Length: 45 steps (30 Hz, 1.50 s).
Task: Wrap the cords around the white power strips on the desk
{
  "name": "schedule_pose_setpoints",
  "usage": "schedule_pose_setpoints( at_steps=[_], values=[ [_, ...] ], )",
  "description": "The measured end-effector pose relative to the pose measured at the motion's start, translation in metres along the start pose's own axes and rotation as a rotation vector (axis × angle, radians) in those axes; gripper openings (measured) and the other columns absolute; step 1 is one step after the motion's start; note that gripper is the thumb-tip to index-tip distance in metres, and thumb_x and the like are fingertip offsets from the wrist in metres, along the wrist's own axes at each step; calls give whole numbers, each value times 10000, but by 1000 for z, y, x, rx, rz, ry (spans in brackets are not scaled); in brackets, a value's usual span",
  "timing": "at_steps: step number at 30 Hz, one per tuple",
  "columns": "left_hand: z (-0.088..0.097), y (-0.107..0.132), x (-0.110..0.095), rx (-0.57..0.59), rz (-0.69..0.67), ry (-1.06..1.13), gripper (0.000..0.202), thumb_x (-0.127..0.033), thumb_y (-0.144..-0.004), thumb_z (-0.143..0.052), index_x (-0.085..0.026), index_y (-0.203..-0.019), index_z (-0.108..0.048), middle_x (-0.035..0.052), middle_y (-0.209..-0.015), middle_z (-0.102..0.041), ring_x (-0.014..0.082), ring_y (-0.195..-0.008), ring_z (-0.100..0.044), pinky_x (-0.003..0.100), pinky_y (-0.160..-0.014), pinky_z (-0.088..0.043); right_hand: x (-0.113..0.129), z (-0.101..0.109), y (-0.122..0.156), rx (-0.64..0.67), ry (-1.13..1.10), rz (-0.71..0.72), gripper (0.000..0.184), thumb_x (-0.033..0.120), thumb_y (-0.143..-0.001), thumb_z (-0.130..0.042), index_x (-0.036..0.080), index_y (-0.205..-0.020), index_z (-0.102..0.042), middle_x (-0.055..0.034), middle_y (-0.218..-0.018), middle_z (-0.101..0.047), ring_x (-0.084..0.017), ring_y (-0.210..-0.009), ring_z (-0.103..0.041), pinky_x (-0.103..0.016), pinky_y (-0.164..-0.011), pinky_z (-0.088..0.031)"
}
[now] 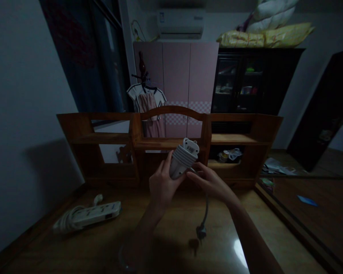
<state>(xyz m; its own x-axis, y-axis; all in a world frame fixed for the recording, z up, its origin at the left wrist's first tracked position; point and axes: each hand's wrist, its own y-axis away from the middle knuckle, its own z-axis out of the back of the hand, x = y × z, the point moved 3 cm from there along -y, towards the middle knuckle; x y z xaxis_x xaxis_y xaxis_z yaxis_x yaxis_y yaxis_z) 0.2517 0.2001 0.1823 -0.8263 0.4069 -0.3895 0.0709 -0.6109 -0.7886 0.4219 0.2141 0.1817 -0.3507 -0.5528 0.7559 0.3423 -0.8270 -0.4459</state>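
Note:
A white power strip (pixel 177 168) with its cord wound round it is held up over the desk in my left hand (pixel 161 182). The fingers of that hand are closed about its lower end. My right hand (pixel 210 182), closed close beside the strip, pinches the grey power cord (pixel 207 207). From there the cord hangs down and ends in a dark plug (pixel 201 231) above the desktop. Some of the strip's underside is hidden by my fingers.
Another power strip (pixel 103 211), cord wrapped on its left end, lies on the wooden desk (pixel 171 247) at left. A wooden shelf unit (pixel 171 144) runs along the back. White cables (pixel 233 153) sit in its right compartment. Papers (pixel 278 167) lie beyond the right edge.

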Motion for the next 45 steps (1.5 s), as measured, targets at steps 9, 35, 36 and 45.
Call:
schedule_pose_setpoints(
  at_steps=[9,35,36,45],
  values=[
    [14,-13,27,-185,103,-138,721,-493,-783,-637,-222,-1402,-386,121,-1226,-606,289,-1063,-611,398,-869,-502,-8,29,7,-72,482,71,201,326,-932,-469,209,-812,-578,6,-665,-597,-158,-623,-568,-247,-567,-350],
    [-41,32,-22,508,-474,-299,638,-299,-731,-741,-171,-1278,-440,66,-1106,-616,226,-961,-571,343,-802,-441,45,49,36,-60,556,232,97,238,-883,-594,227,-937,-674,-16,-888,-668,-140,-792,-617,-234,-718,-447],
    [-38,33,-27,533,-524,-284,625,-277,-732,-739,-173,-1272,-442,61,-1093,-620,224,-952,-573,344,-793,-438,40,54,34,-31,492,204,93,261,-876,-605,229,-923,-680,-12,-881,-673,-142,-797,-622,-232,-716,-454],
    [-4,34,-63,653,-756,40,522,-292,-683,-774,-193,-1117,-503,16,-1073,-633,211,-966,-567,358,-866,-418,1,86,26,285,23,25,301,432,-750,-717,135,-798,-706,-55,-765,-691,-170,-728,-635,-245,-667,-486]
  ],
)
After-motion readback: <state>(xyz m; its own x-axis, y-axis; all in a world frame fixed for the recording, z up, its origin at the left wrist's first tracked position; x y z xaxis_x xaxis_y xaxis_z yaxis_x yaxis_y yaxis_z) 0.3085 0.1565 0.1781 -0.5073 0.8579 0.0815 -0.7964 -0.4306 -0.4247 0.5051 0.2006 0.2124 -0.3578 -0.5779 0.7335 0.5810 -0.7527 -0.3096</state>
